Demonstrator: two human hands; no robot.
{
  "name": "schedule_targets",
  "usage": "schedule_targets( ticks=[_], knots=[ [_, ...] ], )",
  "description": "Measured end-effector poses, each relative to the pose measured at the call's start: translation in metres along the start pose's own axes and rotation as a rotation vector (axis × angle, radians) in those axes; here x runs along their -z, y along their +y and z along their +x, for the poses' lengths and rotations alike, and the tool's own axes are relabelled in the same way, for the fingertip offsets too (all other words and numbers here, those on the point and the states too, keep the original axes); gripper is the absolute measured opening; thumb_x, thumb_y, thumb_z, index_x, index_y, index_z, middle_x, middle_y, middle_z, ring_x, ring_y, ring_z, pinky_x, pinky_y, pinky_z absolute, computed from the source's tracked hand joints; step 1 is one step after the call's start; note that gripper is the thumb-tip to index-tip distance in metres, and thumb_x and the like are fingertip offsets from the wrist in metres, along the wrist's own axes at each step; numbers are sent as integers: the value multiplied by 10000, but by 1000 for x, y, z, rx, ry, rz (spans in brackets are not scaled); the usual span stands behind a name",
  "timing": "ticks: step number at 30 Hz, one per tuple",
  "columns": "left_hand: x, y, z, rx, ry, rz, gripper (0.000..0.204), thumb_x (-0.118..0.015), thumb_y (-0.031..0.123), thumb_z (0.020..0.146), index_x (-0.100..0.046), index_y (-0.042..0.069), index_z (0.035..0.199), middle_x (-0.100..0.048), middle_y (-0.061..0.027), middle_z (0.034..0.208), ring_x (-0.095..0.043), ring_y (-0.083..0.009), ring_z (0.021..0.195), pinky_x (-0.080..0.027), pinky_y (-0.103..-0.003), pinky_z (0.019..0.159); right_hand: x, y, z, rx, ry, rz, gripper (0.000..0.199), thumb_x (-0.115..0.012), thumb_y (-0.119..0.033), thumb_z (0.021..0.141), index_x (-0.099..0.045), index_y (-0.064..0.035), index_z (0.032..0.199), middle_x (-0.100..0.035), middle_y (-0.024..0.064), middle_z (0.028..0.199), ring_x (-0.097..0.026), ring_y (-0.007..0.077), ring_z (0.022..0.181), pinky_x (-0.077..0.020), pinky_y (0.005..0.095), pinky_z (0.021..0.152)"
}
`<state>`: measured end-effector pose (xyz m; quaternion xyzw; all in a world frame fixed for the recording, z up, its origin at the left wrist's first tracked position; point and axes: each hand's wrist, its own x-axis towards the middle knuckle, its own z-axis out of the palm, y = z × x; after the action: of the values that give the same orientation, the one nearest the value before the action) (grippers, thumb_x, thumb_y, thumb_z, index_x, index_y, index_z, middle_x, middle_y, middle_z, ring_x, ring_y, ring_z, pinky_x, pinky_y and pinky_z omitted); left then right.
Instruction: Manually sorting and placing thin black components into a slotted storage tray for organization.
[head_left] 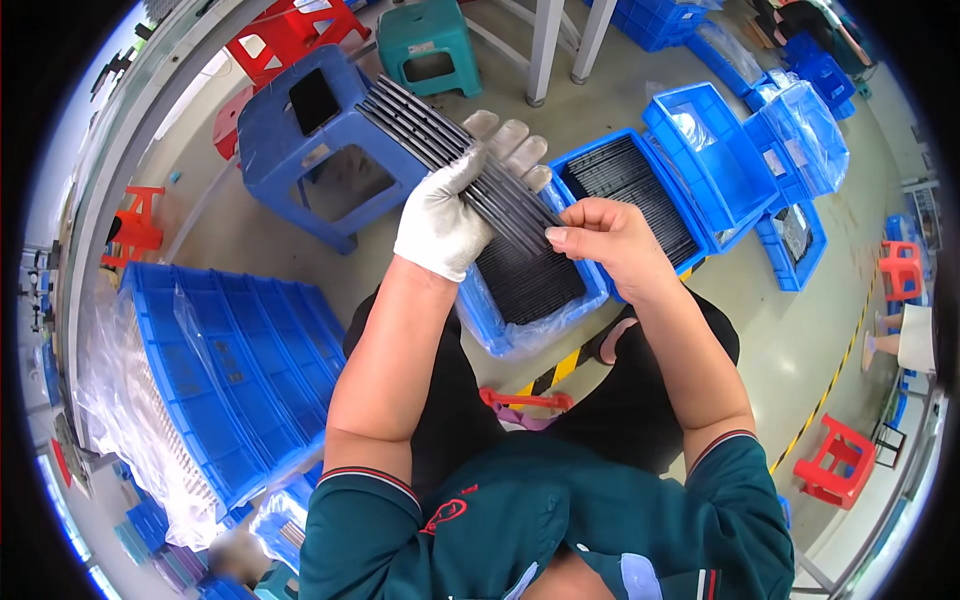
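My left hand (pixel 447 220), in a white glove with grey fingertips, grips a bundle of thin dark rods (pixel 425 128) fanned side by side. The bundle slants from upper left down toward my right hand (pixel 612 240). That hand is bare, its thumb and fingertips pinching the lower right ends of the rods. Below the bundle stands a blue bin (pixel 488 338) lined with clear plastic and filled with rows of similar dark rods. Another blue bin (pixel 690 215), to its right, also holds many dark rods.
A blue stool (pixel 275 160) stands at upper left, with a green stool (pixel 425 45) behind it. Stacked blue crates (pixel 240 370) rise at my left. More blue crates (pixel 715 150) lie at the right. Red stools (pixel 838 462) and striped floor tape (pixel 550 378) also show.
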<state>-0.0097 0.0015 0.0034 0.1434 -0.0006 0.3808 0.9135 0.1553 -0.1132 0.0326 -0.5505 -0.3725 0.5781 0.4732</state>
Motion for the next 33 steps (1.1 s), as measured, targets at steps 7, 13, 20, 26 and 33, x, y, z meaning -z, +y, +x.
schedule_targets(
  ticks=[7,13,20,26,33],
  knots=[
    [-15,-4,-1,12,-20,9,313,-579,121,893,-486,56,1185,-525,-153,1159,-507,-350,1140,-446,-486,943,1,0,-3,20,-4,-49,186,-725,-161,811,-657,5,860,-647,42,770,-585,96,708,-472,228,679],
    [-15,-3,-4,-15,26,0,317,-565,99,897,-480,57,1199,-520,-176,1199,-506,-371,1156,-458,-506,943,0,0,-3,2,-20,-63,193,-739,-164,801,-649,-1,851,-632,22,759,-570,80,706,-457,218,664],
    [-14,-2,-5,-23,61,5,380,-614,80,867,-472,47,1218,-511,-192,1227,-495,-389,1178,-455,-528,963,-2,4,0,-37,-55,18,198,-754,-156,765,-646,-5,834,-631,25,741,-566,83,682,-449,219,655],
    [-3,0,-2,6,-80,-48,406,-637,88,856,-471,50,1225,-506,-186,1237,-476,-393,1206,-435,-542,989,-4,0,-1,-44,-70,33,201,-743,-179,773,-646,-7,806,-645,56,742,-584,101,689,-464,225,672],
    [-3,1,-4,-20,18,7,446,-645,99,855,-462,62,1260,-487,-192,1283,-457,-396,1235,-418,-547,1014,-4,2,-2,-43,-78,50,226,-743,-226,791,-636,-27,783,-656,64,762,-590,101,696,-470,223,678]
  ],
)
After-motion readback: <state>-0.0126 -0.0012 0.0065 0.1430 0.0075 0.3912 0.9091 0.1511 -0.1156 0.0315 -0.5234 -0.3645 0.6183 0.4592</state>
